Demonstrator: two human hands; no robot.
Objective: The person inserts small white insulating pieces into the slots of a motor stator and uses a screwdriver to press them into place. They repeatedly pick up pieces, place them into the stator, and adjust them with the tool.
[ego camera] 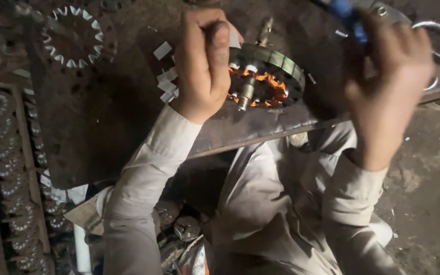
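While my left hand (202, 61) clenches on the rim of the round motor stator (266, 76), its copper windings glow orange just right of my fingers (215, 46). My right hand (388, 76) grips a blue-handled tool (347, 15), blurred. Both sit over the dark, grimy metal counter (103, 122); paper slips (165, 76) lie left of my fingers, stacked stator cores (11, 188) beyond.

Left hand (203, 61) curled in a closed fist, thumb up, sleeved arm bent; right hand (388, 86) raised, fingers clenched tight, motion-blurred.
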